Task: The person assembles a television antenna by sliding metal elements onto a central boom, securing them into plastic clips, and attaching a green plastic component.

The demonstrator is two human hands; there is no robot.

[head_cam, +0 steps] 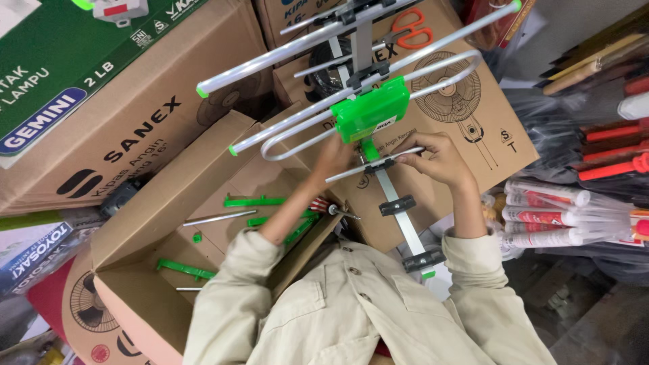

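Note:
An aluminium aerial lies tilted in front of me, with a long boom [362, 40], several cross rods with green end caps, and a green plastic box [370, 108] at its middle. Just below that box, a short aluminium rod [378, 164] crosses the boom at a black clamp. My left hand [332, 161] grips the rod's left part near the boom. My right hand [438, 159] pinches its right end. Two more black clamps [397, 205] sit empty lower on the boom. A screwdriver [332, 208] with a striped handle lies beneath my left forearm.
An open cardboard box [169, 223] at the left holds green plastic strips [253, 201] and loose rods. Large cardboard cartons are stacked behind. Orange-handled scissors [412, 30] lie on a carton at the top. Sealant tubes [547, 216] and red-handled tools crowd the right side.

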